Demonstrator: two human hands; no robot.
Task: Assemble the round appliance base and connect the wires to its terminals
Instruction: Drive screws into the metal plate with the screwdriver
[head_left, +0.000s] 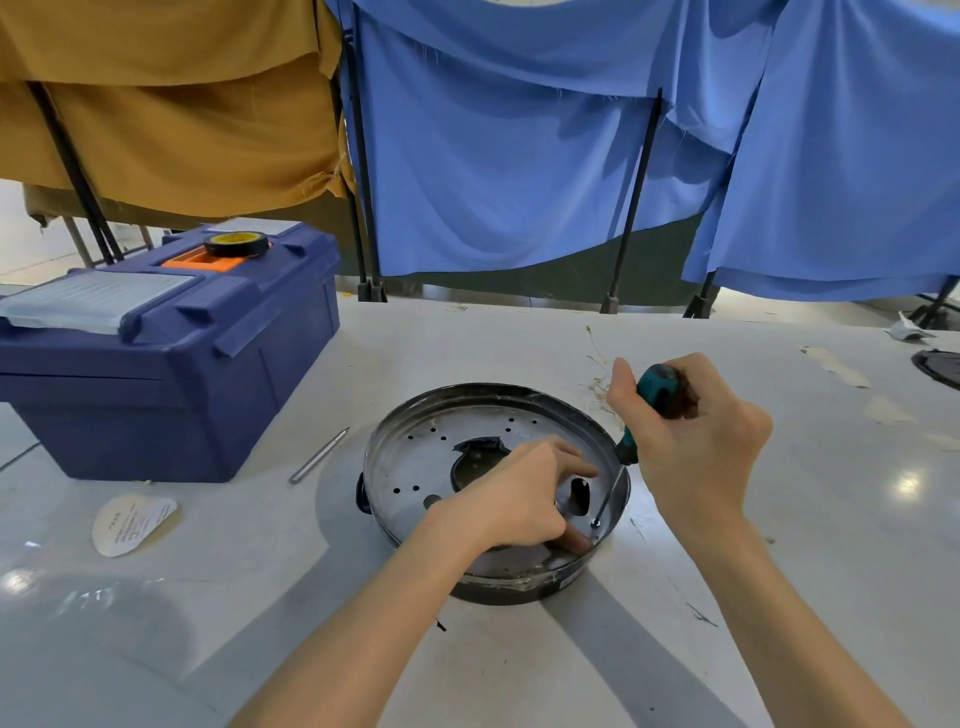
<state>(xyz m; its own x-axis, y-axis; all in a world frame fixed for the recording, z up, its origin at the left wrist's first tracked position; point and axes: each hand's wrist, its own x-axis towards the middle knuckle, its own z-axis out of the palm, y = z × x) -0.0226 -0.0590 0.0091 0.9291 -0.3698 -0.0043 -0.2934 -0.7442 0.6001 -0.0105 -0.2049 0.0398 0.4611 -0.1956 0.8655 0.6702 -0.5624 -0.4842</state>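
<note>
The round metal appliance base lies in the middle of the white table, its perforated plate facing up. My right hand grips a screwdriver with a teal and black handle. Its thin shaft slants down to a small screw near the base's right rim. My left hand rests inside the base beside that screw, with its fingers spread on the plate and its thumb pressed close to the screw. No wires show in the base.
A blue toolbox stands at the left with a roll of black tape on its lid. A metal rod and a paper label lie between toolbox and base. Blue and tan cloths hang behind the table.
</note>
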